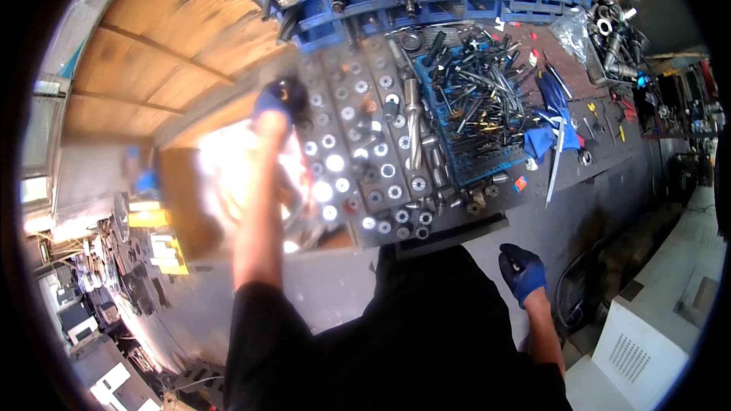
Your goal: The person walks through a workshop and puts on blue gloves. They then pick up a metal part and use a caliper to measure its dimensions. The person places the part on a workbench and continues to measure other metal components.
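Observation:
My left hand (280, 100), in a dark blue glove, reaches out over the far left edge of a rack of round metal collets (349, 113). Motion blurs its fingers, so what they hold, if anything, cannot be made out. Collets stand in rows in the rack, some shining in bright light. A long spiral-fluted drill bit (414, 137) lies along the rack's right part. My right hand (524, 274), gloved the same way, hangs low beside my body, away from the bench. Its fingers are loosely bent and apart, with nothing seen in them.
A blue tray (466, 173) heaped with cutters and bits sits right of the rack. Blue bins (320, 32) of tooling line the back. A blue glove (539, 142) and a caliper-like metal tool (557, 160) lie farther right. A pale machine cabinet (647, 346) stands at lower right.

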`<state>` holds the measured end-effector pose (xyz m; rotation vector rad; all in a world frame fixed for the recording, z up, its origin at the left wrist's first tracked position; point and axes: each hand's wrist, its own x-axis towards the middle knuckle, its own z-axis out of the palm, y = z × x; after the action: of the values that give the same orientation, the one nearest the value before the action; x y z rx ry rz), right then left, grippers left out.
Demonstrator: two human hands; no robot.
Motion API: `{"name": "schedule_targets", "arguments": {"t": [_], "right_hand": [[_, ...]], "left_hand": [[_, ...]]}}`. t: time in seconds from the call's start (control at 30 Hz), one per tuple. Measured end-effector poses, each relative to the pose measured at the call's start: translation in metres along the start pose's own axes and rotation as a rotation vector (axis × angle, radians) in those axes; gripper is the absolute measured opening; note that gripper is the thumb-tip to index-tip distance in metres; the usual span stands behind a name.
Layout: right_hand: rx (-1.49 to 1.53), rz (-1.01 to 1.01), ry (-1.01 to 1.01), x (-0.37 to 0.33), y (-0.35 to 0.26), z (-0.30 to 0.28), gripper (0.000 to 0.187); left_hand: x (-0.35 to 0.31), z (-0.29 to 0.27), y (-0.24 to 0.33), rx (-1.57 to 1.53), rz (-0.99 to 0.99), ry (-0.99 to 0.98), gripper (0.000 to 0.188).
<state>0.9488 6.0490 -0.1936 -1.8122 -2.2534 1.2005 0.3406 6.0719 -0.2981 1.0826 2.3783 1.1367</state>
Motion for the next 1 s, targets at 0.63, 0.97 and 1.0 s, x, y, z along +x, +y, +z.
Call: {"name": "schedule_targets", "arguments": {"t": [0.63, 0.97, 1.0], "right_hand": [[0.096, -0.067, -0.114, -0.001, 0.000, -0.039, 0.032], [-0.234, 0.171, 0.414, 0.167, 0.115, -0.149, 0.049], [-0.242, 0.156, 0.438, 0.190, 0.136, -0.158, 0.049]], "left_hand": [[-0.114, -0.039, 0.158, -0.476, 0.018, -0.128, 0.029], [-0.318, 0.122, 0.285, -0.901, -0.512, -0.645, 0.016], [-0.327, 0.139, 0.294, -0.895, -0.458, -0.657, 0.014]]}}
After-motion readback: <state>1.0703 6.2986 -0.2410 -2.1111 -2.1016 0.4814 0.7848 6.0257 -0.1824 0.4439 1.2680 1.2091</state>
